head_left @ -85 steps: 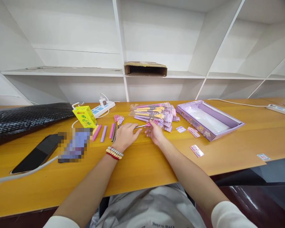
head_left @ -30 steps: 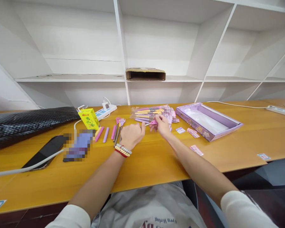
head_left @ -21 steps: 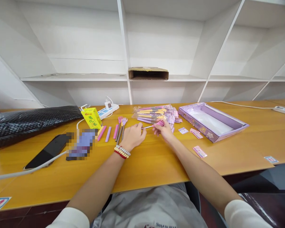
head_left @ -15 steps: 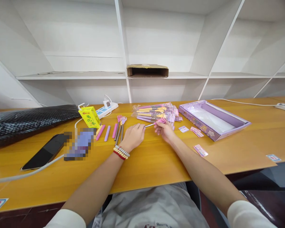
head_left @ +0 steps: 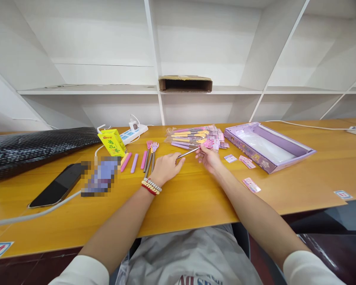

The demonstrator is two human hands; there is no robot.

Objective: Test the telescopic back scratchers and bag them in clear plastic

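Note:
A back scratcher with a pink claw head and a thin metal rod [head_left: 190, 151] lies slantwise between my hands. My right hand [head_left: 209, 160] is closed on it just below the claw. My left hand [head_left: 165, 168], beaded bracelets at its wrist, grips the rod's other end, which its fingers partly hide. Beside my left hand lie several bare-rod back scratchers [head_left: 150, 158] with pink and purple heads. Loose handle sleeves, among them a purple sleeve [head_left: 134, 163] and a pink sleeve [head_left: 126, 162], rest farther left. Behind my hands is a pile of bagged back scratchers [head_left: 192, 136].
A purple display box [head_left: 246, 152] stands at right, with small printed cards [head_left: 251, 185] before it. At left are a yellow drink carton [head_left: 112, 143], a power strip [head_left: 135, 133], a phone [head_left: 59, 185] and a black wrapped bundle [head_left: 41, 148]. White shelves rise behind.
My hands have drawn slightly apart, and more of the metal rod shows between them. My left thumb now extends along the rod. The view has shifted a little.

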